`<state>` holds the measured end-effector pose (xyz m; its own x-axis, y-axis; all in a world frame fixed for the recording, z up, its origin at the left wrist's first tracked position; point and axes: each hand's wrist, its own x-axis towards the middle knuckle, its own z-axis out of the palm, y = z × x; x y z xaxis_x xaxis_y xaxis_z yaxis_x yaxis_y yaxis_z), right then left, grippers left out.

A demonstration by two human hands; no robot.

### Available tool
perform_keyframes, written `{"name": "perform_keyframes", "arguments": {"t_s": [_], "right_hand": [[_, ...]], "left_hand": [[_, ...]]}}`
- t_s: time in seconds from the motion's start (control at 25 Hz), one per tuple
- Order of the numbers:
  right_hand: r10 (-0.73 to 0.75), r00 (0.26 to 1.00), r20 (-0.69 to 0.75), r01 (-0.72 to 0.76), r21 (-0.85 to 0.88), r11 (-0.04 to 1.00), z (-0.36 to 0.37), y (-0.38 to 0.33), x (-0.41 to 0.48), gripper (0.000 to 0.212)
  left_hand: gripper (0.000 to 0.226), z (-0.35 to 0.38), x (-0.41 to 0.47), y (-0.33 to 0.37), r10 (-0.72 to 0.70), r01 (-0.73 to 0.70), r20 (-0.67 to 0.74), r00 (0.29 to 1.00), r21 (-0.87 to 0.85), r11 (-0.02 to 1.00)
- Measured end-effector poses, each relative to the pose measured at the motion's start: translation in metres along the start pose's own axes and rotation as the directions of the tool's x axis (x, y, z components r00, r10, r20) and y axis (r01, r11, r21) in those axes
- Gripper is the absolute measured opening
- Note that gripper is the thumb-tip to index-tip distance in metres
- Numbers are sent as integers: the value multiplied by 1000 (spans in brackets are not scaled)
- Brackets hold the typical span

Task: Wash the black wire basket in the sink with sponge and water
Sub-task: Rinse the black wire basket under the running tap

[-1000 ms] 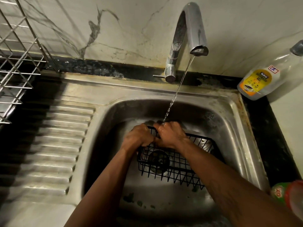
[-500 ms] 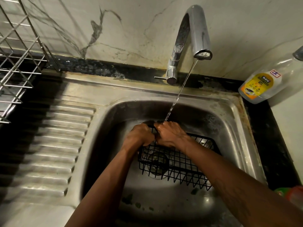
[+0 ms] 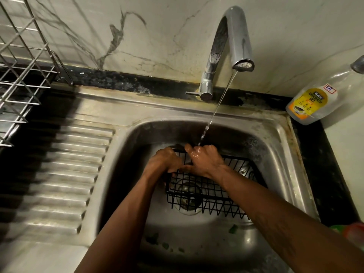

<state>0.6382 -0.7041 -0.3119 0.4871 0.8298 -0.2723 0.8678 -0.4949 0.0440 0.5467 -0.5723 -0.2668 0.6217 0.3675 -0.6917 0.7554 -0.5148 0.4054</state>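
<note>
The black wire basket (image 3: 208,196) lies in the steel sink (image 3: 283,154), over the drain. My left hand (image 3: 163,160) grips the basket's far left rim. My right hand (image 3: 204,160), wet and shiny, grips the far rim right beside it. A thin stream of water (image 3: 216,109) runs from the chrome tap (image 3: 232,40) onto my right hand's knuckles. No sponge shows; whether a hand hides one I cannot tell.
A ribbed steel drainboard (image 3: 65,168) lies left of the basin, with a metal wire rack (image 3: 21,66) above it at the far left. A dishwash gel bottle (image 3: 319,95) leans at the back right corner. Green scraps (image 3: 233,228) lie on the sink floor.
Both hands stay on the basket's far rim under the running water, with only small shifts. The camera has tilted slightly, so the tap sits lower in view.
</note>
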Motion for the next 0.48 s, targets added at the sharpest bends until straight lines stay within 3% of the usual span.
{"name": "perform_keyframes", "arguments": {"t_s": [0.12, 0.28, 0.36, 0.48], "right_hand": [[-38, 999, 26, 38, -28, 999, -3, -2, -3, 76], [6, 999, -45, -1, 112, 994, -3, -3, -4, 55], [-22, 995, -93, 31, 91, 995, -2, 0, -1, 59], [-83, 997, -3, 83, 22, 996, -1, 4, -1, 66]], "left_hand": [[18, 0, 0, -1, -9, 9, 1, 1000, 13, 1000], [38, 2, 6, -5, 10, -9, -23, 1000, 69, 998], [35, 0, 4, -6, -5, 7, -28, 1000, 65, 998], [25, -3, 5, -10, -32, 33, -19, 999, 69, 997]]}}
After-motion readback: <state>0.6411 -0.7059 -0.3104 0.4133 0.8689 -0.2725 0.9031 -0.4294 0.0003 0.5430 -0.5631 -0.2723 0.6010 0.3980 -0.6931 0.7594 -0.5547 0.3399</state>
